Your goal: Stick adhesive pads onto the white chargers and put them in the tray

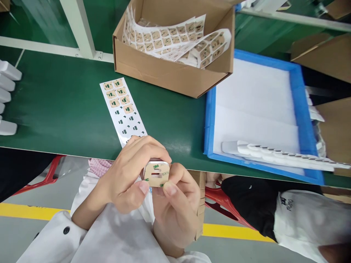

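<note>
My left hand [130,173] wraps round a small part with a pale metallic or white rim, most of it hidden by the fingers. On its face, turned up to me, lies a tan 3M adhesive sticker [148,174] with green print and slots cut in its middle. At the sticker's lower right corner, the thumb and forefinger of my right hand [178,204] are closed on its edge. Just beyond my left hand, a white sheet of adhesive stickers [120,106] lies on the green table; several tan stickers are at its far end, and bare backing shows nearer me.
A cardboard box [170,75] full of sticker sheets stands at the back. To the right, a blue tray [210,120] lined with white paper holds a row of white plastic parts [274,155]. More white parts [8,86] line the left edge. A co-worker's sleeve [307,215] is at right.
</note>
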Motion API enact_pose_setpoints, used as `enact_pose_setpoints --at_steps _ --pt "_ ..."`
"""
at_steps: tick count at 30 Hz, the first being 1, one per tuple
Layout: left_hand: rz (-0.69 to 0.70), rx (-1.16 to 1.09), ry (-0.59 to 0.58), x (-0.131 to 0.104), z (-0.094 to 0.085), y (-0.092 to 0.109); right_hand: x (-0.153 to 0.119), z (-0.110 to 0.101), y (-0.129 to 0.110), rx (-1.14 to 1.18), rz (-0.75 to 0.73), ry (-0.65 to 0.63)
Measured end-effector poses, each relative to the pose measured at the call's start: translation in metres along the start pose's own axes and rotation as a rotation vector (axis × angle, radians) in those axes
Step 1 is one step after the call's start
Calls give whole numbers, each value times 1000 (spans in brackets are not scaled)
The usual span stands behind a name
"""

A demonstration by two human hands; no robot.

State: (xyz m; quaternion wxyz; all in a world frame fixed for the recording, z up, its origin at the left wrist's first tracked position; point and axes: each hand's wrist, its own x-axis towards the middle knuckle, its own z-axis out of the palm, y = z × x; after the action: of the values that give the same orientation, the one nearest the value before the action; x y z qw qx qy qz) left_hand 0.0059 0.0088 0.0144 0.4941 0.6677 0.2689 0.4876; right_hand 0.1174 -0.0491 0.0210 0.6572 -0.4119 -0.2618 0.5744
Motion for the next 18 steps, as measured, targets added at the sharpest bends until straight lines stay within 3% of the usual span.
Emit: enact_pose_setpoints --at_steps 18 --pt "20 91 18 0 1 2 1 1 -1 1 -2 20"
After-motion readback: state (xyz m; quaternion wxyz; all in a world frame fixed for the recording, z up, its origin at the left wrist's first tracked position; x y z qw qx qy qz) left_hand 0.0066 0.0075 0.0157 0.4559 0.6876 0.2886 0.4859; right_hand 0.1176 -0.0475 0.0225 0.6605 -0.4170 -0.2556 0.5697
